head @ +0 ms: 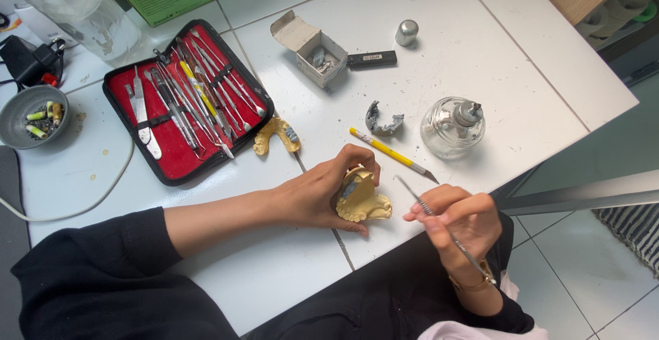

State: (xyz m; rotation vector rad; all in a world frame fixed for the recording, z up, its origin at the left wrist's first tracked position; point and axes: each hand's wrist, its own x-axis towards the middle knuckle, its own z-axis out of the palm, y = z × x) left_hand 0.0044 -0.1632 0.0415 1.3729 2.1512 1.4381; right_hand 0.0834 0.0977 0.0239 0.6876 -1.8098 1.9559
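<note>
Right hand (460, 220) grips thin metal probe (439, 227); left hand (322, 192) cups chalky, seemingly plaster cast (362, 199).

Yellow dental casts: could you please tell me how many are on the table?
2: one yellow dental cast held by the left hand, another beside the red instrument case.

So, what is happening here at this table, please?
A person sits at a white tiled table. The left hand grips a yellow dental plaster cast on the tabletop. The right hand holds a thin metal carving instrument, its tip just right of the cast. An open red-lined tool case, a second cast, a yellow-handled knife and a glass spirit lamp lie beyond.
</note>
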